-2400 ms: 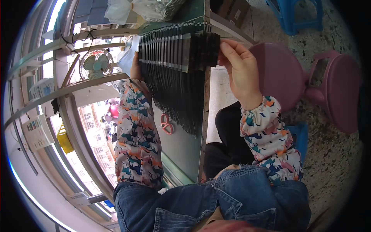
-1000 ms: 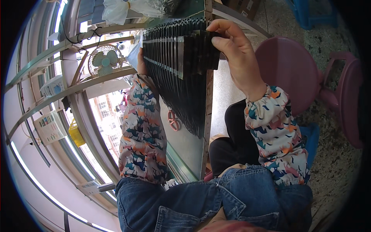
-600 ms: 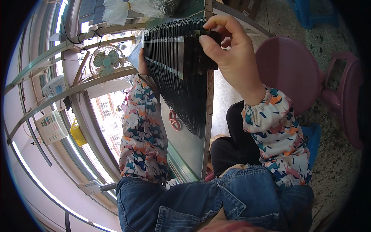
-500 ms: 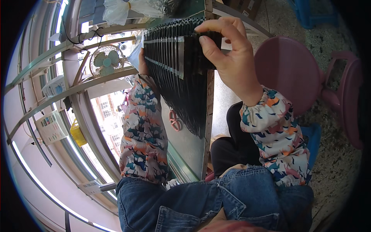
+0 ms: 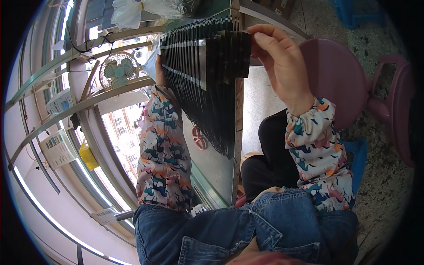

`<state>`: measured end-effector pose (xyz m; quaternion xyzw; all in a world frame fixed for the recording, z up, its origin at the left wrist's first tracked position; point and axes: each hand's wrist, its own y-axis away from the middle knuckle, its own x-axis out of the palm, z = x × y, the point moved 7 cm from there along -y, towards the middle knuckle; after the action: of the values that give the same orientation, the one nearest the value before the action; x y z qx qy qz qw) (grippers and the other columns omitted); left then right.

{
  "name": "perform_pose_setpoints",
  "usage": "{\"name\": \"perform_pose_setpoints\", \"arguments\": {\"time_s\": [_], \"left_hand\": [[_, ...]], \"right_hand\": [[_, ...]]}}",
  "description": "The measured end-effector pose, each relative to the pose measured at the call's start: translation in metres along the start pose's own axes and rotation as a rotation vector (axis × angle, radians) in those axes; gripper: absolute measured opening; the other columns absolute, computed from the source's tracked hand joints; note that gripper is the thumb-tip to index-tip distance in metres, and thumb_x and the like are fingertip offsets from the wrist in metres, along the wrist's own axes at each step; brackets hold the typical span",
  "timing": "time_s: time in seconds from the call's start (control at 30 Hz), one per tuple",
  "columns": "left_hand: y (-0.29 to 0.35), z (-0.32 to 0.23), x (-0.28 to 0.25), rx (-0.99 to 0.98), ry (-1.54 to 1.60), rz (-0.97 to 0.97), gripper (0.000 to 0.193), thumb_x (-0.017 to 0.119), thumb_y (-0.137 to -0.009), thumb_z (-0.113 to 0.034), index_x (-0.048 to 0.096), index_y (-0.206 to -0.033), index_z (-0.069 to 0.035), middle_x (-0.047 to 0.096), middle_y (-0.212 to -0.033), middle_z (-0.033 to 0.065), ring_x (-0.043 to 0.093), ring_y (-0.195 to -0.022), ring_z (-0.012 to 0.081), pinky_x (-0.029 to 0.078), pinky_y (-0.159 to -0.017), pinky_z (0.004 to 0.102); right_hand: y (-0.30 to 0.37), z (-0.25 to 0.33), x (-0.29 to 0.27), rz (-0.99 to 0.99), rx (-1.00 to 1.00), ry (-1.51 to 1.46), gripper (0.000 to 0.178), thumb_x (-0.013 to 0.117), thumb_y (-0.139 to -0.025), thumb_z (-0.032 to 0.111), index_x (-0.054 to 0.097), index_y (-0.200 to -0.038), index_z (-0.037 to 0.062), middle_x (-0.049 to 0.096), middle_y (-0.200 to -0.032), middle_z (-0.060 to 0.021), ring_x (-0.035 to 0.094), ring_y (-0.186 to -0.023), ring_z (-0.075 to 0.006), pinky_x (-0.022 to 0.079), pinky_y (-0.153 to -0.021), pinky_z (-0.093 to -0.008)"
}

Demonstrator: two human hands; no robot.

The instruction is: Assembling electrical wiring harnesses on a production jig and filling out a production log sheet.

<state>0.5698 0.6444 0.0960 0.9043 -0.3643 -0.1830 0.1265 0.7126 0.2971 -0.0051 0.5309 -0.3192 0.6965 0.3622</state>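
Mostly I see a black bundle (image 5: 187, 59) lying over the grey-green tabletop (image 5: 214, 172), between the hands, its near strands covering the blades of the pink-handled scissors (image 5: 198, 138). Its left hand side hides most of the left hand (image 5: 160, 74), so I cannot tell whether that one grips. At the other end, the right hand (image 5: 280, 59) has its fingertips at the edge of the dark strips; some fingers go behind, and I cannot tell whether they pinch. Beyond, a clear plastic bag (image 5: 126, 13) is gathered with a yellowish tie, and dark, indistinct stuff fills the wrapping beside it, cut off by my upper rim. A cardboard box (image 5: 281, 5) is cropped there too, contents out of my sight. As for looks, the bundle is a row of slim dark strips, crossed by two shiny bands, with a tapering fringe below
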Motion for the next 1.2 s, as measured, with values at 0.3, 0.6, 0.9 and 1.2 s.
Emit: {"name": "perform_pose_setpoints", "arguments": {"time_s": [0.3, 0.6, 0.9, 1.2], "left_hand": [[0.0, 0.001, -0.001, -0.015, 0.01, 0.003, 0.064, 0.052, -0.088, -0.058, 0.055, -0.124, -0.005, 0.064, -0.113, 0.0114, 0.066, -0.093, 0.0247, 0.055, -0.083, 0.0364], [0.006, 0.0, 0.013, -0.004, -0.007, 0.02, 0.063, 0.046, -0.09, -0.057, 0.055, -0.123, -0.004, 0.065, -0.112, 0.0132, 0.066, -0.093, 0.025, 0.055, -0.083, 0.0366], [0.014, 0.001, 0.021, -0.006, 0.054, 0.045, 0.061, 0.043, -0.092, -0.055, 0.057, -0.121, -0.004, 0.066, -0.109, 0.0141, 0.067, -0.091, 0.0262, 0.055, -0.084, 0.0378], [0.02, 0.003, 0.037, -0.012, 0.088, 0.014, 0.059, 0.044, -0.093, -0.054, 0.057, -0.121, -0.005, 0.065, -0.11, 0.0137, 0.067, -0.093, 0.0269, 0.054, -0.085, 0.0392]], "right_hand": [[-0.003, 0.001, 0.01, 0.014, -0.03, 0.038, 0.014, 0.062, -0.089, 0.013, 0.06, -0.1, 0.005, 0.06, -0.088, 0.0007, 0.056, -0.082, -0.0057, 0.046, -0.076, -0.0206], [-0.004, 0.026, 0.019, 0.113, -0.421, 0.462, 0.015, 0.061, -0.086, 0.008, 0.064, -0.1, 0.0121, 0.053, -0.086, 0.0042, 0.052, -0.075, -0.0045, 0.043, -0.067, -0.0218], [-0.006, 0.025, 0.034, 0.061, -0.293, 0.553, 0.013, 0.067, -0.081, 0.013, 0.063, -0.093, 0.0134, 0.054, -0.085, 0.0046, 0.047, -0.078, -0.0078, 0.038, -0.072, -0.0264], [0.008, 0.052, 0.05, 0.045, -0.726, 0.944, 0.022, 0.066, -0.076, 0.003, 0.067, -0.094, 0.0155, 0.051, -0.09, -0.0001, 0.049, -0.081, -0.0151, 0.038, -0.075, -0.0294]]}}
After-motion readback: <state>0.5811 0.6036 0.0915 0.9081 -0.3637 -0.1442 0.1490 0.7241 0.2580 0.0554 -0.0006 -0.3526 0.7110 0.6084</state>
